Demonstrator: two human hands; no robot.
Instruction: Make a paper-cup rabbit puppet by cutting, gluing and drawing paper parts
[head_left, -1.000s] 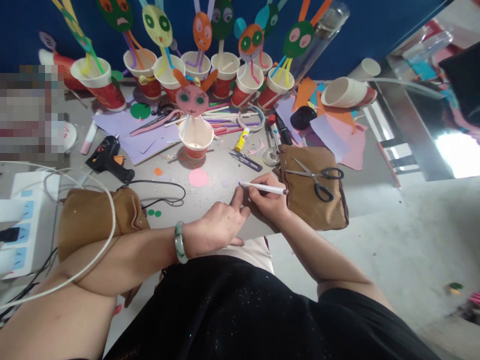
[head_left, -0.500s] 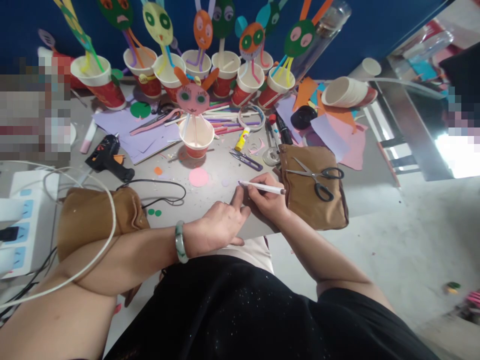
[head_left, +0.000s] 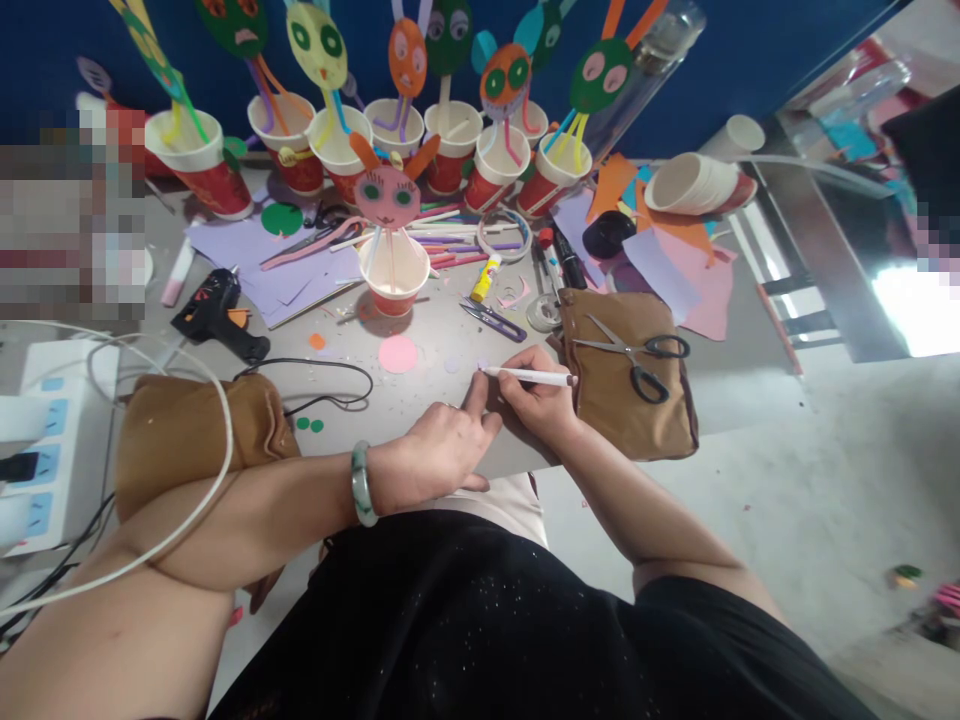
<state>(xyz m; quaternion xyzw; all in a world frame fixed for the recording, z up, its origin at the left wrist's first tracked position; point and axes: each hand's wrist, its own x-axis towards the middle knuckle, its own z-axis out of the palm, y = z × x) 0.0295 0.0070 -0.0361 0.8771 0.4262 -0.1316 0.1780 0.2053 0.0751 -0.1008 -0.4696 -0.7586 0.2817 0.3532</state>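
A white marker pen [head_left: 536,377] is pinched in my right hand [head_left: 538,395], its tip pointing left at a tiny purple paper piece [head_left: 482,366] on the table. My left hand [head_left: 448,442] lies on the table with the index finger stretched out beside the pen tip, right at the small piece. Just left of the tip is a pale purple paper disc [head_left: 451,363], and further left a larger pink paper disc [head_left: 397,354]. Behind them stands a paper cup [head_left: 394,280] bearing a pink paper face [head_left: 387,196] with orange ears.
Scissors [head_left: 634,352] lie on a brown cloth pouch [head_left: 637,420] at the right. Thread snips [head_left: 493,320] and a glue stick [head_left: 486,280] are ahead of my hands. At the left are a black glue gun [head_left: 217,315] and a power strip [head_left: 56,440]. Several decorated cups stand along the back.
The pen has shifted slightly right, and more of the small purple piece shows at its tip. My left hand has stayed almost still.
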